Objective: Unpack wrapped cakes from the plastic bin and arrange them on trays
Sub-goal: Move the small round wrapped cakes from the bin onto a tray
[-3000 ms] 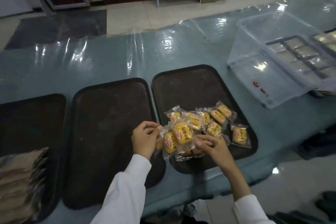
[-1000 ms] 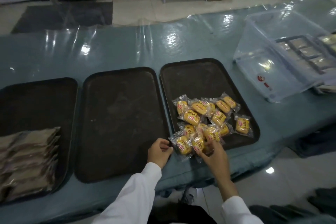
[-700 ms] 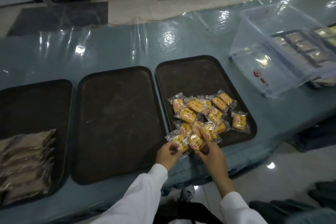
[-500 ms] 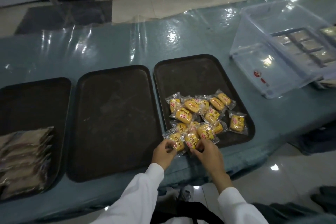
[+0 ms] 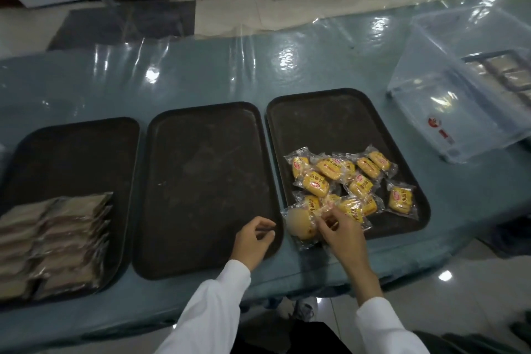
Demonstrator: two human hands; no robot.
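Observation:
Several yellow wrapped cakes lie in a loose heap on the near half of the right dark tray. My right hand rests at the heap's near edge, fingers pinching the wrapper of a blurred cake at the tray's front left corner. My left hand hovers over the near right corner of the bare middle tray, fingers loosely curled and holding nothing. The clear plastic bin stands at the far right.
A left tray holds rows of brownish wrapped packs at its near end. Another tray of wrapped items shows through the bin. The table has a glossy clear cover; its front edge runs just under my wrists.
My left hand has let go of the cakes and moved left over the middle tray's corner. My right hand stays at the pile's near edge, moving one cake.

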